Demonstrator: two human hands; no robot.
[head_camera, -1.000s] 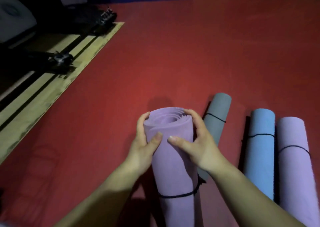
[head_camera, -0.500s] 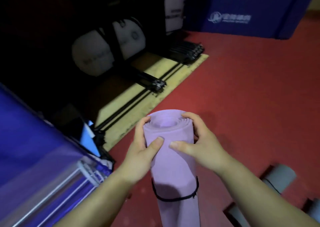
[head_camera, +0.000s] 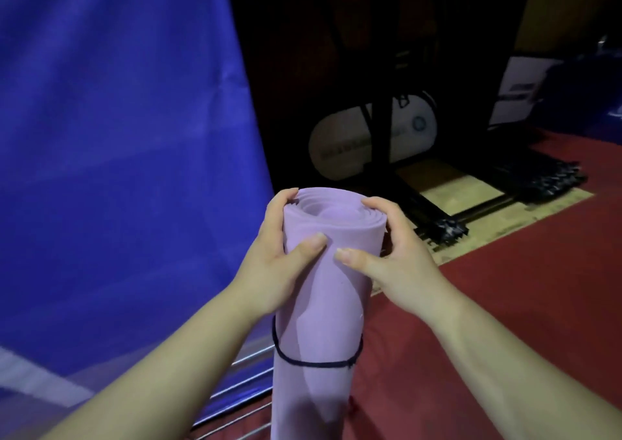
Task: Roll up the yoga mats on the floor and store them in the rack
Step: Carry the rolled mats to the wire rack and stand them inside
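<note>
A rolled lilac yoga mat (head_camera: 323, 308) stands upright in front of me, tied with a thin black cord low on the roll. My left hand (head_camera: 272, 264) grips its top from the left, thumb across the front. My right hand (head_camera: 390, 258) grips the top from the right, thumb pointing inward. Metal bars of a rack (head_camera: 239, 389) show low on the left, under a blue cloth, just beside the mat's lower part. The mat's bottom end is out of frame.
A large blue fabric panel (head_camera: 117, 153) fills the left side. Dark equipment with a white oval cover (head_camera: 370, 137) stands behind on a wooden platform (head_camera: 454, 194) with black rails. Red floor (head_camera: 505, 288) spreads to the right.
The view has swung left, away from the other rolled mats on the floor, toward the blue panel and the rack. Both hands keep the same grip on the lilac mat.
</note>
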